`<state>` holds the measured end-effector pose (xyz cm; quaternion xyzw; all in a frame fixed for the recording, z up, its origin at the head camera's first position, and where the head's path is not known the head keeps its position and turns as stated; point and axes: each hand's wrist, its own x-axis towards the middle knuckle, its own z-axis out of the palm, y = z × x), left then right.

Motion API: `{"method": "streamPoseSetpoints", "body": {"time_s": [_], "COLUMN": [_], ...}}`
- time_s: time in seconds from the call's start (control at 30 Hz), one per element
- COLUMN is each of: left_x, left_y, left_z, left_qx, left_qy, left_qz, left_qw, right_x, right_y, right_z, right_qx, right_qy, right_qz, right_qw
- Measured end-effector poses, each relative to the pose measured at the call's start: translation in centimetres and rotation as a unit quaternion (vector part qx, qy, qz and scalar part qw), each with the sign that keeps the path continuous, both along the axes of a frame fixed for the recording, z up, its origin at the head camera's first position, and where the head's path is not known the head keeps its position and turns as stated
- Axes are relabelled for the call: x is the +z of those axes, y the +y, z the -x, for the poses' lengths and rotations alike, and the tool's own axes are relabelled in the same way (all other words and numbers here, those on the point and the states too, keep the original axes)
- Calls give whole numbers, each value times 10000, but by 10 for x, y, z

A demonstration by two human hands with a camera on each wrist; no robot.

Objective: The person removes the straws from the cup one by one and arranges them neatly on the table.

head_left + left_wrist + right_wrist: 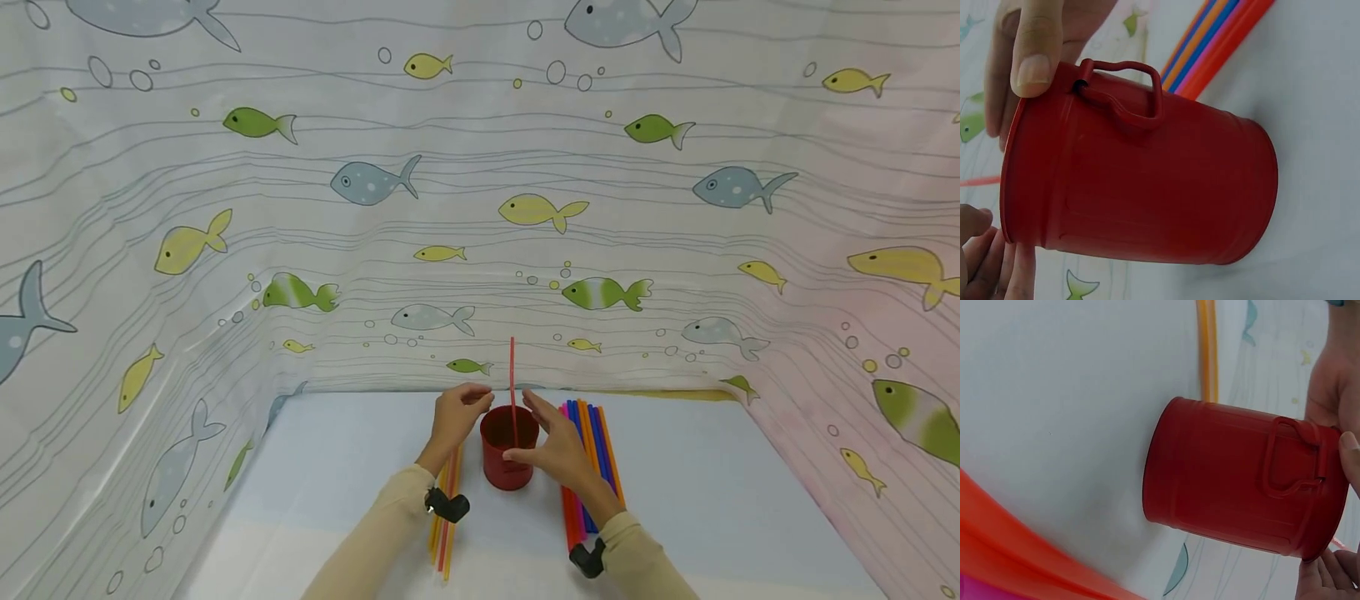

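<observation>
A small red metal bucket point(498, 467) stands upright on the white table, a handle on its front side. One thin red straw point(513, 375) sticks up out of it. My right hand point(561, 448) holds the bucket's right side, its thumb point(1034, 72) on the rim above the handle and its fingers toward the back. On the other side, my left hand point(456, 417) hovers by the rim with loosely bent fingers and nothing in them. Under my left wrist lie yellow and red thin straws point(442, 550).
Thick orange, blue, pink and red sticks point(592, 450) lie in a row right of the bucket, partly beneath my right forearm. Behind and around the white table point(690, 492) hangs a curtain point(480, 133) printed with fish.
</observation>
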<state>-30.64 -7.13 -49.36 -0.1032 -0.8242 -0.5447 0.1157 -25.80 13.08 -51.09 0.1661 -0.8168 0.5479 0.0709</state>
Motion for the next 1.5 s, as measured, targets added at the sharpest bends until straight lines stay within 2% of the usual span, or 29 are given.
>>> {"method": "streamPoseSetpoints", "body": {"time_s": [0.17, 0.4, 0.7, 0.87, 1.1, 1.33, 1.5], "left_x": [2, 2, 4, 4, 0, -3, 2], "left_y": [6, 12, 24, 29, 29, 27, 26], "left_z": [3, 6, 11, 13, 11, 12, 11], "left_qx": [-43, -48, -307, -431, -270, -66, -165], "left_qy": [116, 14, -138, 27, 168, 343, 252], "left_qz": [24, 141, -135, -228, -128, -414, -642], "left_qw": [9999, 9999, 9993, 9988, 9994, 9985, 9975], "right_x": [0, 1, 5, 3, 0, 0, 3], "right_y": [0, -3, 0, 1, -1, 0, 0], "right_z": [1, 2, 1, 2, 0, -1, -5], "right_qx": [100, 74, 54, 188, 196, 98, 51], "right_qy": [122, 150, 205, 209, 134, 140, 104], "right_qz": [70, 116, 15, 102, 28, 54, 41], "right_qw": [9999, 9998, 9998, 9996, 9997, 9998, 9999]}}
